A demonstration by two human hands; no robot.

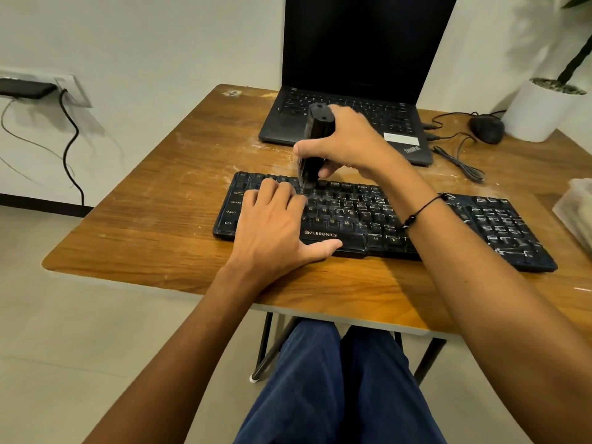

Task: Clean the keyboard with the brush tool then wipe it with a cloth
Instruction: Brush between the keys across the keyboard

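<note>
A black keyboard [448,225] lies across the wooden table [153,219], with white dust on its right-hand keys. My right hand [349,142] grips a black brush tool [315,136] held upright, its lower end down on the top key rows left of centre. My left hand [275,225] rests flat on the keyboard's left part, fingers spread over the keys and thumb along the front edge near the logo. A pale cloth-like thing [576,206] shows at the right edge, cut off by the frame.
An open black laptop [352,91] stands behind the keyboard. A black mouse [487,128] and its cables [461,158] lie to the laptop's right. A white plant pot [541,110] occupies the far right corner. White dust streaks mark the table between laptop and keyboard.
</note>
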